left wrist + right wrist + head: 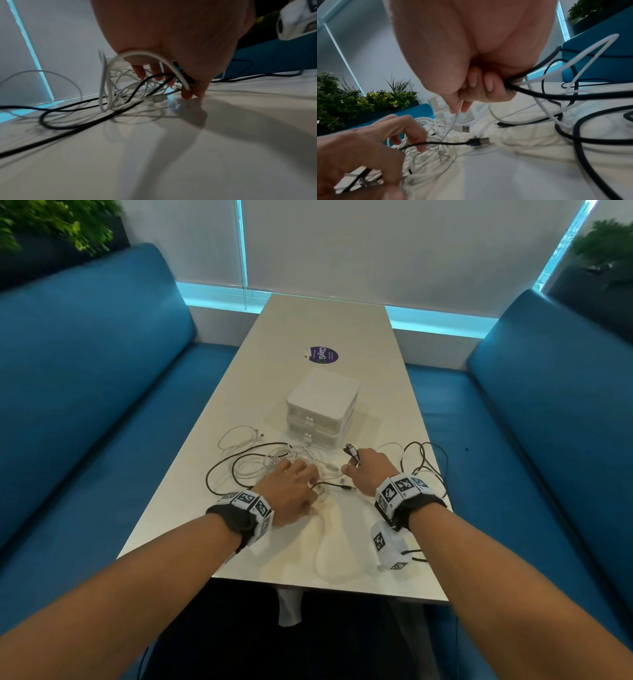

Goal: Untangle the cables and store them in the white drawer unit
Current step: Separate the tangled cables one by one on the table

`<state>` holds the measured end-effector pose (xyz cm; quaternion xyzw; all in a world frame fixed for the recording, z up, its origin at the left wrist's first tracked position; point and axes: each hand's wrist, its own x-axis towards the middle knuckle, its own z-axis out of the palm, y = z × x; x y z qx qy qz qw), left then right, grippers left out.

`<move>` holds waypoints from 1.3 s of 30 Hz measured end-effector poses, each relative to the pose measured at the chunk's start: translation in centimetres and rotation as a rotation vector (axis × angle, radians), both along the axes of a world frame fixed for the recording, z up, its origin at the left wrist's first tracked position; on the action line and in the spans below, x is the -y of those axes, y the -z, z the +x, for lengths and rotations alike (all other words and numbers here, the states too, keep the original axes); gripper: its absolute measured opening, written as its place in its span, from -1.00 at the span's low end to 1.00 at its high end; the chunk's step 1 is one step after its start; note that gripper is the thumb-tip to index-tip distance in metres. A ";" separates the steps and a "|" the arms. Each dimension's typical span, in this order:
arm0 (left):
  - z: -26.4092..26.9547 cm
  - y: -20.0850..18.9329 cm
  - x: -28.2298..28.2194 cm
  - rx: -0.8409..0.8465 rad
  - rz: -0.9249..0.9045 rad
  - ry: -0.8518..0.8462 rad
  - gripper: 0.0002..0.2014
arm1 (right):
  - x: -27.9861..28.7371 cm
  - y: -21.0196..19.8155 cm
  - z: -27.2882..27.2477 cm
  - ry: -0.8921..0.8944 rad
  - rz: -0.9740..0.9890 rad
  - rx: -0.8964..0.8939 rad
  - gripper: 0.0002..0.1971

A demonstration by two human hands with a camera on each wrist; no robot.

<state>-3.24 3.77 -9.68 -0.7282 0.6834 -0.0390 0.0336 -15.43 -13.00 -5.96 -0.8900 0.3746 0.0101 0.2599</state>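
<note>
A tangle of white cables (284, 460) and black cables (424, 455) lies on the white table (342, 320) in front of the white drawer unit (322, 405), whose two drawers are closed. My left hand (294, 484) sits on the tangle; its curled fingers (139, 71) reach into the white loops, and a white cable (145, 54) runs across its palm. My right hand (363, 467) is just to the right. Its fingers (488, 83) curl round a black cable (556, 96), while thumb and forefinger pinch a white cable ending in a USB plug (462, 128). A black USB plug (477, 141) lies between the hands.
Blue sofas (85, 354) (555, 405) flank the table. A purple round sticker (322, 355) lies behind the drawer unit. Black cable loops spread towards the table's right edge (442, 474). Plants (342, 97) stand behind the sofa backs.
</note>
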 end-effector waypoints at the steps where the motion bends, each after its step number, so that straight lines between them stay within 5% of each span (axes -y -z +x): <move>1: 0.4 0.0 -0.3 -0.002 -0.054 -0.031 -0.79 | 0.1 0.0 -0.1 0.014 -0.005 -0.004 -0.70; 5: 2.0 -1.1 -0.9 -0.108 -0.272 -0.211 -0.85 | 0.4 0.4 -0.2 0.066 -0.007 -0.016 -0.68; 11: 2.2 -2.0 -0.8 -0.158 -0.117 -0.223 -0.79 | 0.0 0.2 0.3 0.050 0.000 -0.001 -0.70; 18: -0.9 -3.2 2.4 -0.360 -0.330 -0.243 -0.71 | -0.1 0.0 0.1 0.040 -0.011 0.097 -0.69; 21: -2.0 -2.0 4.3 -0.500 -0.167 -0.298 -0.52 | -0.4 -0.3 0.0 0.013 0.009 0.131 -0.71; 24: -2.4 -0.4 5.3 -0.403 -0.027 -0.361 -0.60 | -0.2 -0.5 0.0 -0.012 0.011 0.155 -0.73; 28: -1.1 -0.1 4.8 -0.245 -0.076 -0.405 -0.72 | 1.7 -0.4 -0.9 0.064 0.057 0.229 -0.71; 34: -1.3 0.0 4.7 -0.249 -0.048 -0.372 -0.67 | 0.5 0.3 -0.6 0.134 0.226 0.357 -0.55; 39: -2.2 0.4 4.2 -0.286 -0.104 -0.318 -0.68 | -1.0 2.0 0.6 0.101 0.262 0.322 -0.69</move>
